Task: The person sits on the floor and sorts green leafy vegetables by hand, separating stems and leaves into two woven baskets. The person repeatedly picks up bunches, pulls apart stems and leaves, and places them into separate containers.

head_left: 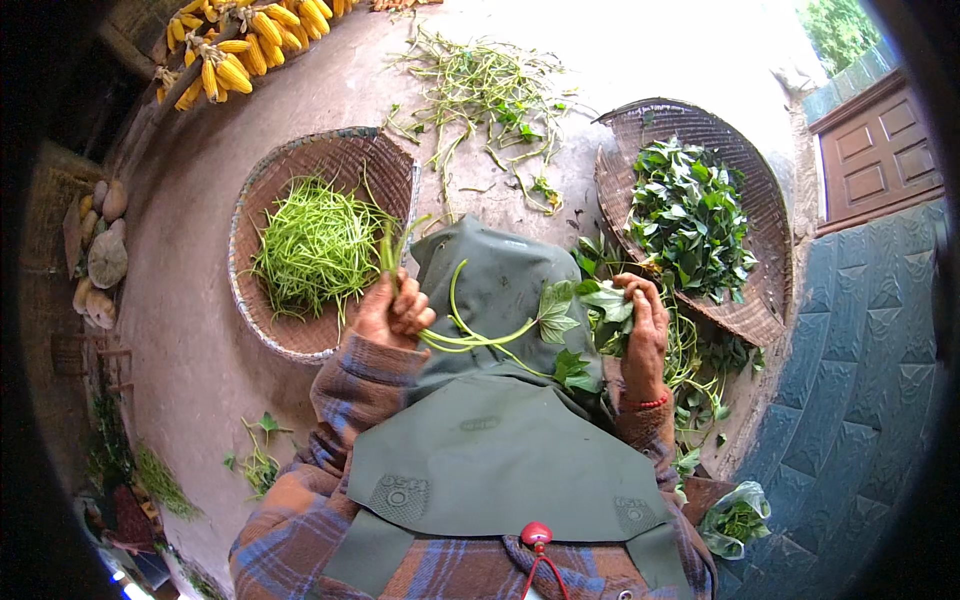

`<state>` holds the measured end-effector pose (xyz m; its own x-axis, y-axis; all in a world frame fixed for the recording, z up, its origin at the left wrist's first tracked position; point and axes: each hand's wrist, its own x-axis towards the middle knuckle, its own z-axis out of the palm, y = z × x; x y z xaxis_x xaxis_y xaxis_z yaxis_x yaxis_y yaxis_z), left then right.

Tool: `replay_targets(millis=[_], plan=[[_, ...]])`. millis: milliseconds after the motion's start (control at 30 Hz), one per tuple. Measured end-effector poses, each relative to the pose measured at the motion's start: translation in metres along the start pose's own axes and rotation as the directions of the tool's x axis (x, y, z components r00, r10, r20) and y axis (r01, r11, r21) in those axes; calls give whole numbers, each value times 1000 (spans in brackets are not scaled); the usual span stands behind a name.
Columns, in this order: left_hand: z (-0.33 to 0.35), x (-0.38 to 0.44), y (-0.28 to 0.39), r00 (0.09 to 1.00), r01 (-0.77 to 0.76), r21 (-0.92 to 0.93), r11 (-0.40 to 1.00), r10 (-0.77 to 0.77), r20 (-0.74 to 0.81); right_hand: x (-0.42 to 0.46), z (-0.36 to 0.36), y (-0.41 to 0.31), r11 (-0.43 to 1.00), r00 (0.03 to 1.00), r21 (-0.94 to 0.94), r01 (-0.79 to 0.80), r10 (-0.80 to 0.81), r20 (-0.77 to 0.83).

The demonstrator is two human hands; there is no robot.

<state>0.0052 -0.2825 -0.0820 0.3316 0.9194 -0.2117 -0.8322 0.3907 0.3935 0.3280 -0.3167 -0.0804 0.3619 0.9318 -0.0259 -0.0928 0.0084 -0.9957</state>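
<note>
My left hand is closed around a few green leaf stalks that curve rightward over the dark green waterproof apron, some with leaves at their ends. Several green leaves are held in my right hand, between thumb and fingers. Beside my left hand a woven bamboo basket holds a heap of thin, leafless green stalks. Beyond my right hand a second woven basket holds a pile of dark green leaves.
Stripped vines lie on the concrete floor ahead. More leafy vines lie beside my right arm, near a plastic bag of leaves. Corn cobs hang at upper left; squashes sit at far left. Blue tiles cover the right side.
</note>
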Motion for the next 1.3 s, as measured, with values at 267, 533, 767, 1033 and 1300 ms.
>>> replay_targets(millis=[267,533,767,1033,1300], plan=[[-32,-13,5,985,132,194,972,-107,-132,-14,30,33,275,686,-645,712,-77,724],[-6,-18,-9,886,439,150,886,-399,-237,-3,39,19,385,741,-645,660,-197,641],[-16,-6,-38,910,366,127,922,-327,-255,-19,46,-19,383,557,-460,801,-198,806],[-36,2,-31,965,218,-13,976,-218,-145,-28,42,-12,449,678,-566,691,-132,724],[6,6,-33,959,194,180,964,-225,170,-20,49,20,897,973,-428,108,-7,230]])
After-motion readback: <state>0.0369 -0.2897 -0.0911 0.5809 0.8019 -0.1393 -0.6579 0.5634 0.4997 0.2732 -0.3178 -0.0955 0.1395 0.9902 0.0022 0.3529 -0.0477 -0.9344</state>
